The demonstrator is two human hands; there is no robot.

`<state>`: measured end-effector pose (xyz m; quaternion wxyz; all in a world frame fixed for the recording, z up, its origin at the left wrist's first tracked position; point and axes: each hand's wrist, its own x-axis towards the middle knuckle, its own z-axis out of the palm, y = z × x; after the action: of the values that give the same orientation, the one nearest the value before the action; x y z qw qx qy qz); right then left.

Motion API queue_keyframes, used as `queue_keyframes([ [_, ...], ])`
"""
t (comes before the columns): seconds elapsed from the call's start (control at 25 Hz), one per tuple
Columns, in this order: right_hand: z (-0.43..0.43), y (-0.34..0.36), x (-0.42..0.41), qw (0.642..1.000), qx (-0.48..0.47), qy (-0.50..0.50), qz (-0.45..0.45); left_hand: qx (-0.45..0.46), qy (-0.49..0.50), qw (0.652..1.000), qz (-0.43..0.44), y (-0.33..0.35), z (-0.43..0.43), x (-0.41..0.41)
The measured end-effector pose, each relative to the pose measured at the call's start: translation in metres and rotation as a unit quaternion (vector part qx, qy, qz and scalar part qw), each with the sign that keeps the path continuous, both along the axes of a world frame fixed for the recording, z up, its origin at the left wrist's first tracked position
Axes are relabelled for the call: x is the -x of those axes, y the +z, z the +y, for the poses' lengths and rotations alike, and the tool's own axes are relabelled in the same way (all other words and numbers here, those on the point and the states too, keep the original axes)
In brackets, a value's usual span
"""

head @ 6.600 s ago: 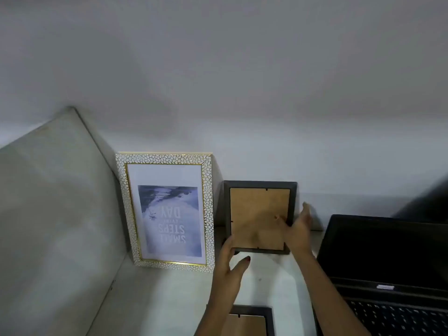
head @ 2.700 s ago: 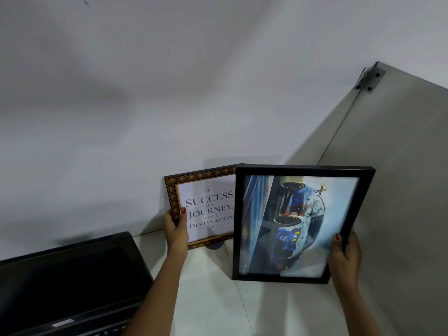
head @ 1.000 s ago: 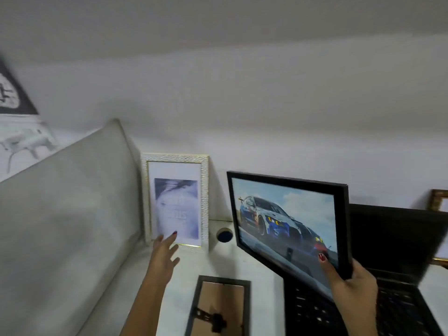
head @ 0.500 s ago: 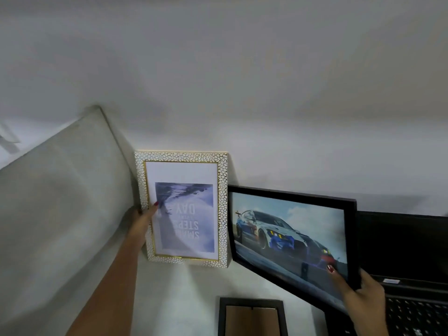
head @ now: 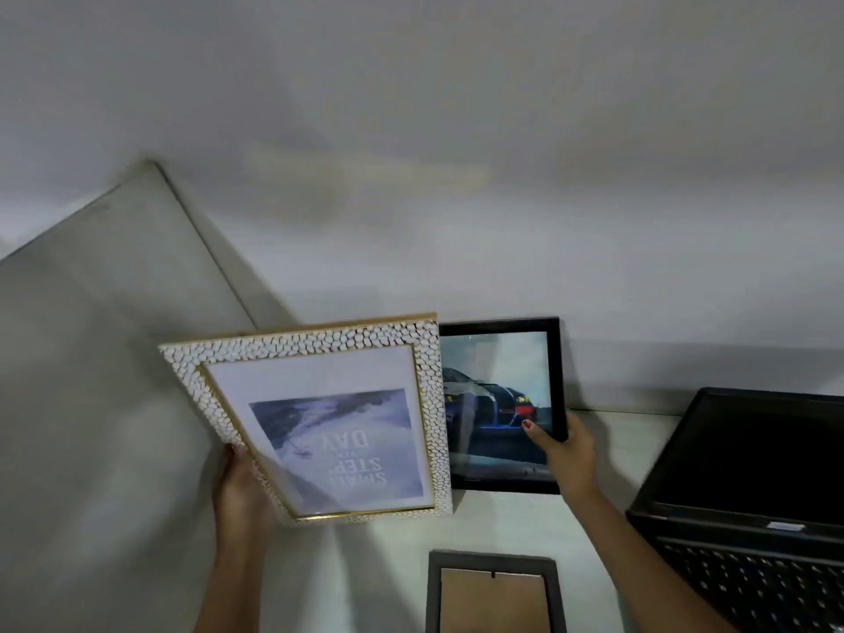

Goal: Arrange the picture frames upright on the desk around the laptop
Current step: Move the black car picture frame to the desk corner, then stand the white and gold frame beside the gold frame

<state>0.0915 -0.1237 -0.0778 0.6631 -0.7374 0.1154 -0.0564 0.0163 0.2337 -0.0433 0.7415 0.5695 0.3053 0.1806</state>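
Note:
My left hand [head: 240,488] grips the lower left edge of a white pebbled frame with gold trim [head: 319,427], lifted off the desk and tilted, its print upside down. Behind it a black frame with a race-car picture [head: 502,404] stands against the wall, partly hidden by the white frame. My right hand [head: 564,454] holds that black frame at its lower right corner. A grey frame [head: 493,591] lies face down on the desk in front, its brown backing showing. The open black laptop [head: 753,495] sits at the right.
A grey partition panel [head: 105,381] closes the desk's left side. The white wall [head: 456,198] runs along the back. The pale desk surface [head: 392,564] shows between my arms.
My left hand has lifted the white frame off the desk and tilted it forward. My right hand has set the car frame against the wall, where the white frame stood.

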Motion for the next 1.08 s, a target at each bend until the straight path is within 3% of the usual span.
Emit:
queue_keyframes([
  [0.08, 0.011, -0.014, -0.021, 0.999, -0.035, 0.001, 0.015, 0.012, -0.009, 0.997, -0.080, 0.000, -0.004, 0.005],
  [0.16, 0.018, -0.027, -0.037, 0.998, -0.059, -0.018, 0.023, 0.025, -0.009, 0.994, -0.102, 0.005, -0.006, 0.004],
  [0.32, 0.030, -0.042, -0.047, 0.995, -0.090, -0.037, 0.037, 0.040, 0.003, 0.992, -0.121, 0.007, -0.011, -0.001],
  [0.48, 0.026, -0.027, -0.029, 0.997, -0.029, -0.073, -0.011, 0.029, 0.059, 0.993, -0.101, 0.012, -0.014, -0.003],
  [0.64, 0.011, -0.004, 0.045, 0.992, 0.017, -0.094, -0.087, 0.144, -0.015, 0.986, -0.088, 0.012, -0.027, 0.019],
  [0.92, -0.015, 0.027, 0.181, 0.985, -0.165, 0.043, 0.008, 0.338, -0.094, 0.929, -0.119, 0.037, -0.117, 0.071],
  [1.0, -0.026, 0.051, 0.196, 0.976, -0.203, 0.076, -0.005, 0.388, -0.116, 0.904, -0.137, 0.050, -0.160, 0.087],
  [1.08, -0.049, 0.081, 0.209, 0.971, -0.229, 0.046, -0.053, 0.439, -0.148, 0.879, -0.111, 0.069, -0.210, 0.105],
])
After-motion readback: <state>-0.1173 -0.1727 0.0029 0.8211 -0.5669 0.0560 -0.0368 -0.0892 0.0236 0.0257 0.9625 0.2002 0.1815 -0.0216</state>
